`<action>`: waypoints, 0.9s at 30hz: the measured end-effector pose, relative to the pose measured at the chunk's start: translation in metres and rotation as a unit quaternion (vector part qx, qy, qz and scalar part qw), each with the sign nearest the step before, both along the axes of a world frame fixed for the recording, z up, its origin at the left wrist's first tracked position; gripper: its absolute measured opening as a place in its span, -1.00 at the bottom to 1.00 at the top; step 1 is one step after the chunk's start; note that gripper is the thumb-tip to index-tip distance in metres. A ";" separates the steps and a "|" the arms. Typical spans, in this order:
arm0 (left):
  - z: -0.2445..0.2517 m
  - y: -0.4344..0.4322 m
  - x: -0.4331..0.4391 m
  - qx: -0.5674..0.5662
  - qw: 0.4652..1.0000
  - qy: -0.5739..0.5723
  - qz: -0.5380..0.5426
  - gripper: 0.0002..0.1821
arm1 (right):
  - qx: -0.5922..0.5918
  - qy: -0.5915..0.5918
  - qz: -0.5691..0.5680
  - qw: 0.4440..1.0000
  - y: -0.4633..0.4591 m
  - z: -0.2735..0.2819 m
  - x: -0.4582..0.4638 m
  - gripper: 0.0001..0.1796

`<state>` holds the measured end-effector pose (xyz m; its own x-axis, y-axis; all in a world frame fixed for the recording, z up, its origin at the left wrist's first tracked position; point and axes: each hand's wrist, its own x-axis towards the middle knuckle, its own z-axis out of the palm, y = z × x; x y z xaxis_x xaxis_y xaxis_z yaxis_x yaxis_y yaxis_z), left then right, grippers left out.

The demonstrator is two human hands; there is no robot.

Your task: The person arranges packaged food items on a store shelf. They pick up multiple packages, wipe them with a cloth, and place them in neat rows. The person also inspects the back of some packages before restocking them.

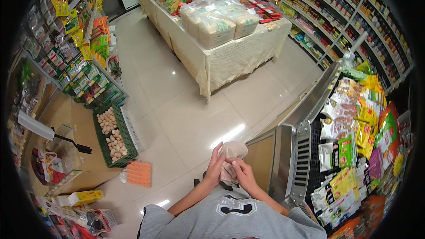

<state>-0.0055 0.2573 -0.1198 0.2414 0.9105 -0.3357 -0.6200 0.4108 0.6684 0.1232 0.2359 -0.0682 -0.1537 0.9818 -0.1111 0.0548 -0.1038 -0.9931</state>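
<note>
A crumpled whitish cloth (234, 149) is held in front of my body, low in the middle of the view, with a pinkish part hanging below it. My left hand (215, 166) grips its left side, fingers pointing up. On the right side, my right hand (241, 172) is closed on the same cloth with bent fingers. The thumbs and fingertips of both hands come close together over the cloth. Parts of the cloth are hidden behind the fingers.
A stainless steel cooler counter (285, 159) with packaged foods stands close on the right. Ahead is a cloth-covered table (225, 63) bearing bagged goods. On the left are a green crate (132, 152) of eggs, an orange egg tray (138, 173) on the floor and stocked shelves.
</note>
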 end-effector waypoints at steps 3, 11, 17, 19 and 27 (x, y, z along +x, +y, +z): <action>0.002 0.039 -0.007 0.064 0.995 0.071 0.032 -0.49 | -0.135 0.021 -0.122 0.983 0.041 -0.010 0.001 -0.76; 0.013 0.191 -0.007 0.118 0.983 0.121 0.077 -0.57 | -0.087 0.094 0.002 0.992 0.200 -0.018 0.020 -0.56; 0.037 0.327 0.008 0.252 0.920 0.289 0.079 -0.64 | -0.118 0.016 0.027 0.992 0.331 -0.054 0.069 -0.83; 0.058 0.363 0.006 0.324 0.851 0.405 0.081 -0.64 | -0.110 0.136 -0.012 0.985 0.370 -0.063 0.084 -0.90; 0.089 0.446 0.011 0.438 0.726 0.530 -0.023 -0.54 | -0.122 0.202 0.040 0.971 0.490 -0.046 0.028 -0.66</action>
<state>0.0052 0.7036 -0.0303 0.3073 0.8862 0.3466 0.4341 -0.4547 0.7777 0.1507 0.7255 -0.1145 -0.3074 0.9170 -0.2542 -0.3156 -0.3503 -0.8819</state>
